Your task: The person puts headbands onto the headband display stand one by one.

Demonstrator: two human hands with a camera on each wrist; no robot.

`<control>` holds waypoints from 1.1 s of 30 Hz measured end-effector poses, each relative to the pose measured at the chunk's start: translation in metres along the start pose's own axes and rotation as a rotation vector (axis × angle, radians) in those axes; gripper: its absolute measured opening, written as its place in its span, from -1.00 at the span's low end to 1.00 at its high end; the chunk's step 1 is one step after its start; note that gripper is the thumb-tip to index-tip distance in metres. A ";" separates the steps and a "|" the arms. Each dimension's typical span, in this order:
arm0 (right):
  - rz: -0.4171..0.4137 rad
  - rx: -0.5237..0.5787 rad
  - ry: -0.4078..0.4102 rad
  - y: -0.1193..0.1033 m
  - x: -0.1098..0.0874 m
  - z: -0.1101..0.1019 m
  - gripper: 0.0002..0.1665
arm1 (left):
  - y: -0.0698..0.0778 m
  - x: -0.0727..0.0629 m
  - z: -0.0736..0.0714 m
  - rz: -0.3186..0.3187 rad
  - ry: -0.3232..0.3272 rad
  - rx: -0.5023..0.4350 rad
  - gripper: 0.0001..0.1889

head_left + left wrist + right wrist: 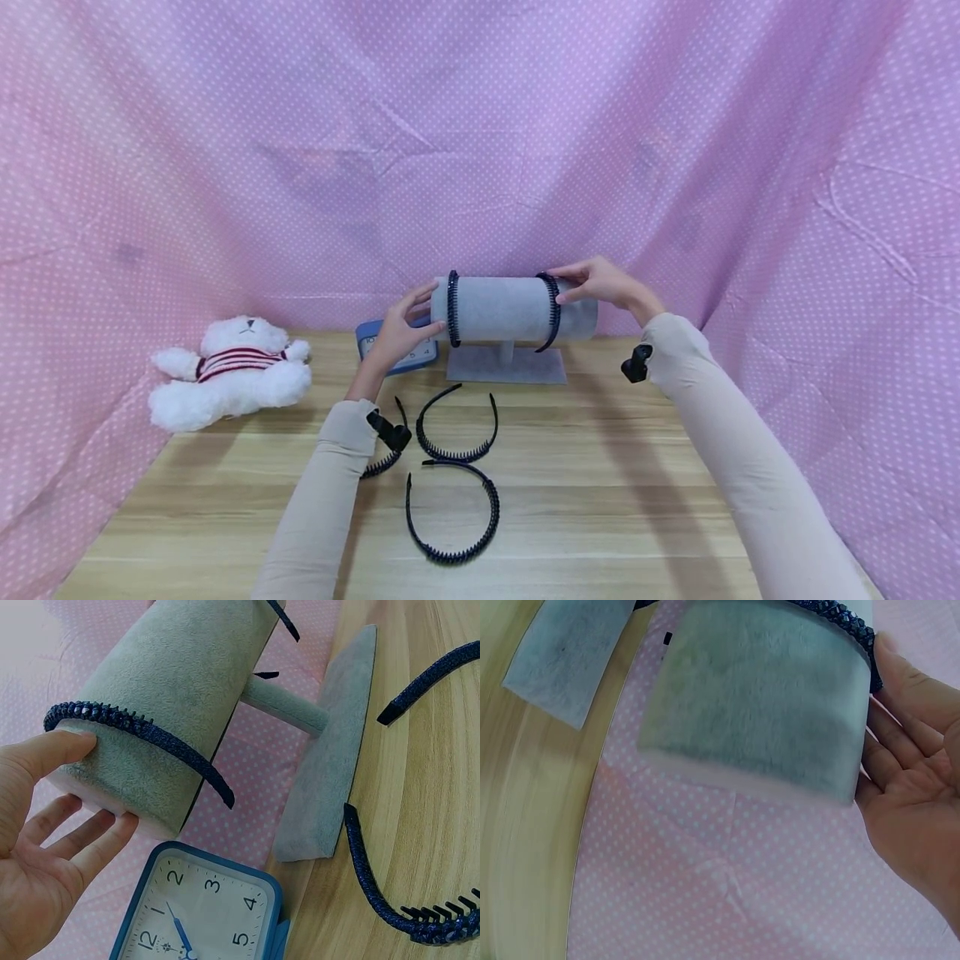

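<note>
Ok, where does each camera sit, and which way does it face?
Head: worn on the head, facing forward and down at the grey stand; left hand, right hand and sleeves show.
Left wrist: facing the stand's left end and the clock; left hand shows.
Right wrist: facing the stand's right end and a headband; right hand shows.
Shared: head and left wrist both show the clock.

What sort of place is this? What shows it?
Likely a makeshift filming or demo booth: pink dotted cloth hangs around a wood-grain table, and two headbands sit on a grey display stand.
</note>
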State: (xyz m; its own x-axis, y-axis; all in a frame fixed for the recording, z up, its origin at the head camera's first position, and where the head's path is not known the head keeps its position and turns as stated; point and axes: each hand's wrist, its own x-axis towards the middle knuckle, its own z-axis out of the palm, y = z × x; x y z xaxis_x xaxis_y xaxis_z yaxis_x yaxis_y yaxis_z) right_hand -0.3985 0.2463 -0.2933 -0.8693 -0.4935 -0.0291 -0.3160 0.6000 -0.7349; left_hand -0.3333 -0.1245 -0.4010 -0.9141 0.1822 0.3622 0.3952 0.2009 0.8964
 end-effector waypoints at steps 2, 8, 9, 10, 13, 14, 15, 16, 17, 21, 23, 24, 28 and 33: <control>-0.003 -0.005 -0.002 -0.002 0.002 0.003 -0.31 | 0.000 0.000 0.000 0.005 0.001 0.001 -0.26; -0.015 -0.039 0.015 -0.011 0.009 0.013 -0.30 | 0.000 0.001 -0.001 0.012 0.000 -0.007 -0.26; -0.014 -0.041 0.020 -0.012 0.010 0.015 -0.30 | 0.000 0.001 -0.001 0.011 0.000 -0.010 -0.26; -0.014 -0.051 0.024 -0.014 0.011 0.017 -0.30 | 0.000 0.000 -0.001 0.009 0.001 -0.013 -0.27; -0.022 -0.073 0.033 -0.018 0.013 0.023 -0.29 | 0.001 0.000 -0.001 0.021 -0.003 -0.020 -0.27; -0.025 -0.078 0.035 -0.019 0.014 0.025 -0.29 | 0.001 0.000 -0.001 0.023 -0.002 -0.021 -0.27; -0.032 -0.078 0.037 -0.020 0.015 0.027 -0.29 | 0.001 0.000 -0.001 0.026 -0.001 -0.021 -0.27; -0.040 -0.081 0.040 -0.020 0.016 0.030 -0.29 | 0.001 0.000 -0.001 0.026 -0.002 -0.020 -0.27; -0.049 -0.081 0.043 -0.021 0.017 0.031 -0.30 | 0.000 0.000 -0.001 0.027 -0.002 -0.019 -0.27; -0.079 -0.084 0.052 -0.022 0.018 0.039 -0.30 | -0.001 0.000 -0.001 0.021 -0.005 -0.009 -0.28; -0.088 -0.076 0.056 -0.024 0.019 0.043 -0.30 | -0.002 0.000 -0.001 0.018 -0.004 -0.005 -0.28; -0.090 -0.071 0.060 -0.024 0.019 0.045 -0.29 | -0.002 0.000 -0.001 0.018 -0.003 -0.005 -0.28; -0.110 -0.046 0.065 -0.029 0.018 0.052 -0.28 | -0.002 -0.001 -0.001 0.021 0.002 -0.009 -0.28; -0.130 -0.022 0.077 -0.034 0.018 0.060 -0.26 | -0.001 0.000 -0.001 0.024 0.002 -0.010 -0.28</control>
State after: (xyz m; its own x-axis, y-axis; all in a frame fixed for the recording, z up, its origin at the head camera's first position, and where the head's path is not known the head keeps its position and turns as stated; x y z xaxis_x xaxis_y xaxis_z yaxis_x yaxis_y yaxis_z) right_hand -0.3806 0.1790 -0.3093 -0.8467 -0.5188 0.1182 -0.4355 0.5482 -0.7140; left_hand -0.3338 -0.1258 -0.4020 -0.9047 0.1849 0.3838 0.4157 0.1865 0.8902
